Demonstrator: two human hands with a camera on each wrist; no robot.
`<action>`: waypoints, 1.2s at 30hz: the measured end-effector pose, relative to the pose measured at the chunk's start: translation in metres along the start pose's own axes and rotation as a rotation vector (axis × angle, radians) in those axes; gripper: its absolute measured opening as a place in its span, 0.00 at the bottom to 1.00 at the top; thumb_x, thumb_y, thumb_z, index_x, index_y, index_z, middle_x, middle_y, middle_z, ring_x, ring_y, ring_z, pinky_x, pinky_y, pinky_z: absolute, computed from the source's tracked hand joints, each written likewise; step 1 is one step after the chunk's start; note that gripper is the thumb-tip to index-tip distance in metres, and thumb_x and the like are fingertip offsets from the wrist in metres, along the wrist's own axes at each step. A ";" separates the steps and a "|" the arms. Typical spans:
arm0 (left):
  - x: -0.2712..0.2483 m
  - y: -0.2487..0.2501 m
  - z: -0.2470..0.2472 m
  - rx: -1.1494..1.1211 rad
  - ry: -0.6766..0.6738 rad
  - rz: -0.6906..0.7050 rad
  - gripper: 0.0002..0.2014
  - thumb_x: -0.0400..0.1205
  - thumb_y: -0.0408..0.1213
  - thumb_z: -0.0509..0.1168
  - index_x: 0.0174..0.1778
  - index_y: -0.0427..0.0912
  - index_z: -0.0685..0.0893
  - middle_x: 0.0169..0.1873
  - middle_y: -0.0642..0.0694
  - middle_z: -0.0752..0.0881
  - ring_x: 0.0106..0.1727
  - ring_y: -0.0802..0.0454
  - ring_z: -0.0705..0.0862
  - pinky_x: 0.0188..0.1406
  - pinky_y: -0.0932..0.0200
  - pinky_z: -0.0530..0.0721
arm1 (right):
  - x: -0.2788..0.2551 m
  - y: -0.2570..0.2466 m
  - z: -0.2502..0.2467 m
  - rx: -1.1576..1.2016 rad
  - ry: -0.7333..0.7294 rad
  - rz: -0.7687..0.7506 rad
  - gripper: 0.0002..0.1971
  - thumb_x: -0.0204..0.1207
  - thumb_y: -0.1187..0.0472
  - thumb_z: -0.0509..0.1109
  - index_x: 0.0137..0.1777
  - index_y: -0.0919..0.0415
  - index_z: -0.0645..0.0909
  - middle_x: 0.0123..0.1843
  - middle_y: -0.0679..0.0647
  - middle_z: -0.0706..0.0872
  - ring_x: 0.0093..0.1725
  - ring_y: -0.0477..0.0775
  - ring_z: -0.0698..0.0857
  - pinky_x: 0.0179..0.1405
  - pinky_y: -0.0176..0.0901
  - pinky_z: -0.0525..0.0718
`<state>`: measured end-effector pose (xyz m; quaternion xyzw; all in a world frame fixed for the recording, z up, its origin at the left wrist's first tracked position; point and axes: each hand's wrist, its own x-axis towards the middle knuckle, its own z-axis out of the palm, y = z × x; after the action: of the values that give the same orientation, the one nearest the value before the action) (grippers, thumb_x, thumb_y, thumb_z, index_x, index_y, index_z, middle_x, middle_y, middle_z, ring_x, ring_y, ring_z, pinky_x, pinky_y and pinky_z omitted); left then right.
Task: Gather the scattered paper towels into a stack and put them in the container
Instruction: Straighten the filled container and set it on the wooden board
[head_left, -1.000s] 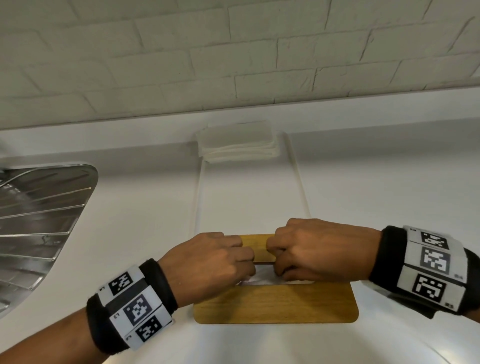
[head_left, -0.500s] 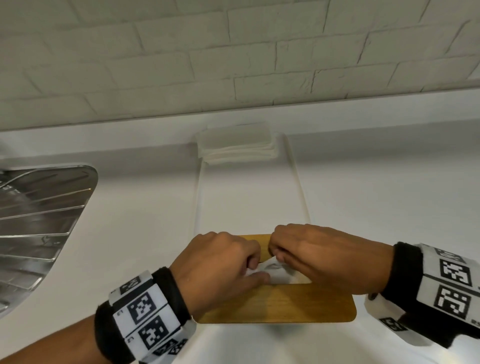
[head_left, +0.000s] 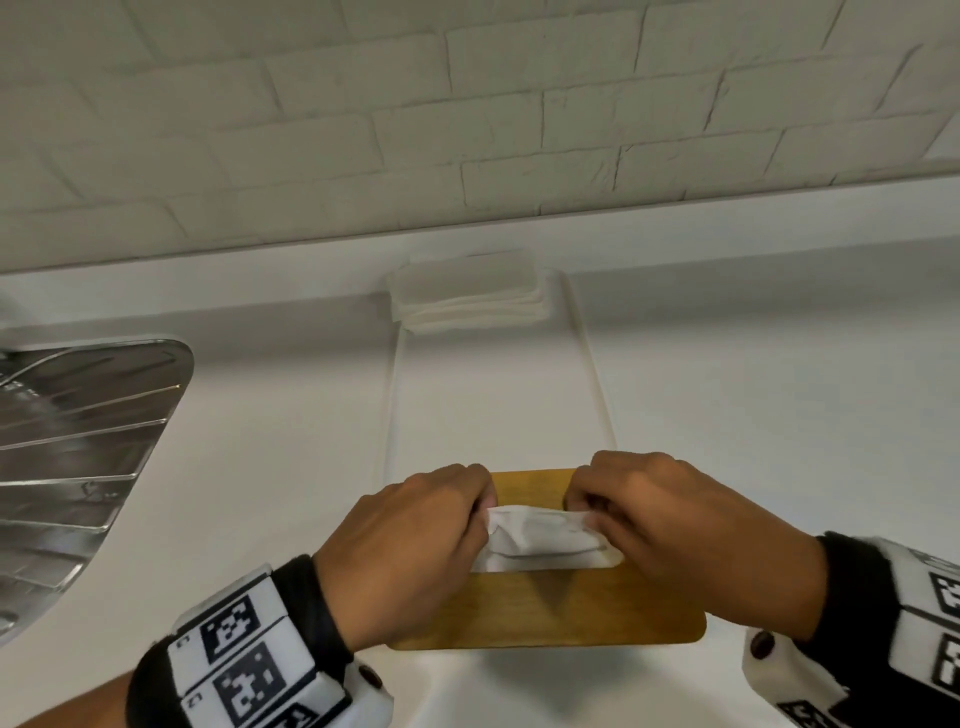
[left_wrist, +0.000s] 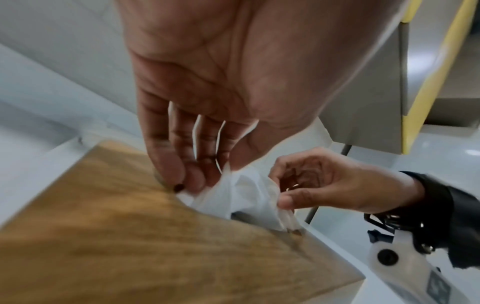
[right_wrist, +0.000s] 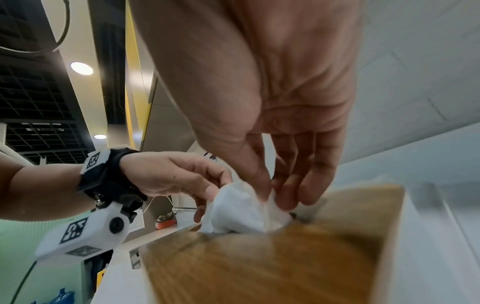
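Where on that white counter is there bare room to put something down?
Free: the white counter between the steel drainboard and the long clear tray, and right of that tray. Crowded: the wooden lid, where both hands pinch a white paper towel, and the tray's far end under the towel stack.

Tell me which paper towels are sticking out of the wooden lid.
The crumpled paper towel pinched between both hands, rising from the wooden lid. The folded stack lies flat by the wall, untouched.
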<state>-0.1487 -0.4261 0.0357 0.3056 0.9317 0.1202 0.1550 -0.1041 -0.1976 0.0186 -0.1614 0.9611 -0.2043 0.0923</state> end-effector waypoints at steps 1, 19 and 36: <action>-0.001 0.002 0.000 -0.008 0.011 -0.001 0.09 0.92 0.47 0.47 0.49 0.56 0.71 0.44 0.57 0.78 0.43 0.56 0.77 0.45 0.57 0.79 | 0.001 0.000 0.002 0.017 0.014 0.000 0.05 0.85 0.55 0.58 0.49 0.46 0.74 0.46 0.41 0.77 0.44 0.46 0.78 0.46 0.42 0.79; 0.004 0.000 0.009 0.319 0.064 0.188 0.11 0.67 0.41 0.71 0.27 0.54 0.73 0.23 0.58 0.77 0.20 0.57 0.75 0.13 0.63 0.67 | 0.000 -0.006 0.000 -0.217 -0.086 -0.083 0.04 0.74 0.59 0.60 0.41 0.48 0.74 0.39 0.42 0.80 0.38 0.48 0.78 0.38 0.45 0.81; 0.004 -0.007 0.010 0.254 -0.090 0.186 0.16 0.90 0.49 0.49 0.55 0.54 0.84 0.54 0.56 0.84 0.55 0.54 0.81 0.42 0.56 0.74 | 0.009 0.004 0.005 -0.355 -0.040 -0.402 0.12 0.78 0.55 0.59 0.46 0.37 0.83 0.36 0.42 0.75 0.32 0.45 0.78 0.27 0.41 0.79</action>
<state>-0.1519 -0.4279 0.0235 0.4129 0.8991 0.0012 0.1450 -0.1121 -0.1990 0.0117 -0.3668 0.9285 -0.0433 0.0388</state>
